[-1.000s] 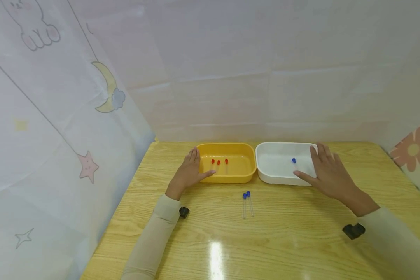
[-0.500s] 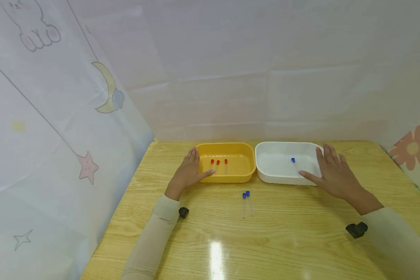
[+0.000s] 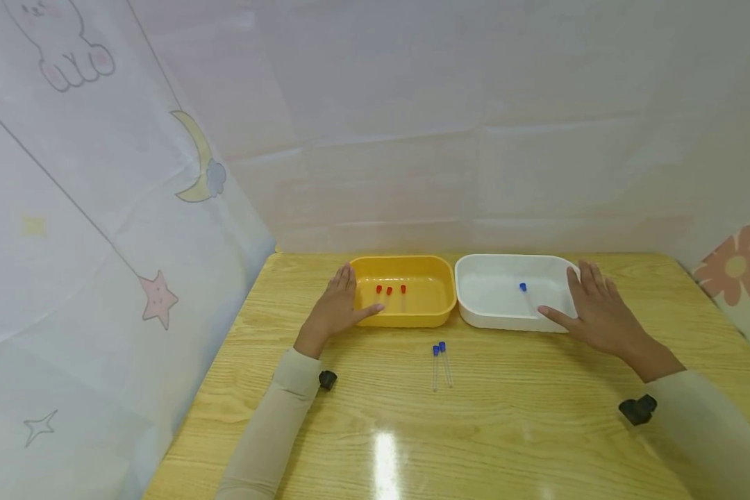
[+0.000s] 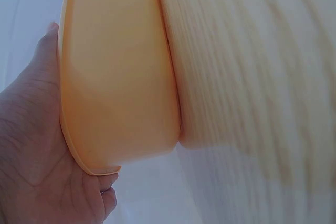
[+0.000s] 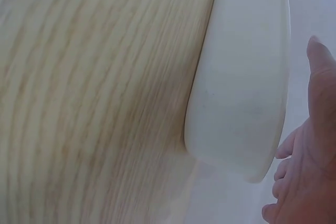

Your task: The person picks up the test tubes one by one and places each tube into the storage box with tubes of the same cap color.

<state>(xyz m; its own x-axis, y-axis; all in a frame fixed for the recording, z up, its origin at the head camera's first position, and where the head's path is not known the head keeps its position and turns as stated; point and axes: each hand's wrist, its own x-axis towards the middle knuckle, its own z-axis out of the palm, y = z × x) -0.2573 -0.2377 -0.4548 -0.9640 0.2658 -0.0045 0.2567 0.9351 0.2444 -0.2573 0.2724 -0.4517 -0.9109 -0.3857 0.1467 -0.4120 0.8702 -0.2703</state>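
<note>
The left hand (image 3: 335, 310), thumb and fingers apart, touches the left end of the yellow tray (image 3: 412, 321), which lies lengthwise left-to-right beside the white tray (image 3: 500, 322), whose right end is nearest the similarly spread right hand (image 3: 605, 321).

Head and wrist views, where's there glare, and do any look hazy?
Head view: a bright glare patch on the table, near the bottom edge, and faint glints inside the yellow tray; left wrist view: hazy, bluish and soft; right wrist view: also hazy, the white tray washed pale, without strong glare.
</note>
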